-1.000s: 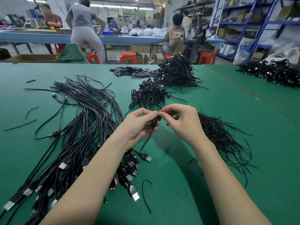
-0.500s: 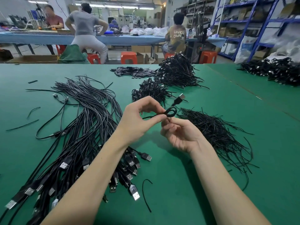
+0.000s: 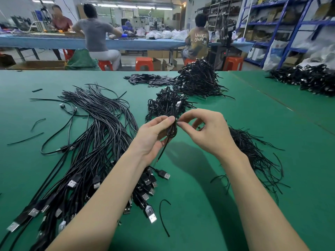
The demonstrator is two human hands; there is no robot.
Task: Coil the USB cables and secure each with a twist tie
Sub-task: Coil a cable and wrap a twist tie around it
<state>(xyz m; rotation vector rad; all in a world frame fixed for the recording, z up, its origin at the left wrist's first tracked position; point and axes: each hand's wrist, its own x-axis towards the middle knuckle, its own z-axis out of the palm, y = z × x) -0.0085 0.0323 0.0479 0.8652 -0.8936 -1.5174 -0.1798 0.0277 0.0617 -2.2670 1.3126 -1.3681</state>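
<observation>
Green table [image 3: 208, 205] under cable piles [image 3: 90, 134]

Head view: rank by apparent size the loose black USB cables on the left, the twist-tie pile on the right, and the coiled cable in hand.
1. Loose black USB cables, largest.
2. Black twist-tie pile.
3. Small coiled black cable, pinched by left hand and right hand, smallest despite being nearest.

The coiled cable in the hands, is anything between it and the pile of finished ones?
Nothing visible. The coiled cable, held by the left hand and right hand, is just in front of the finished pile.
</observation>
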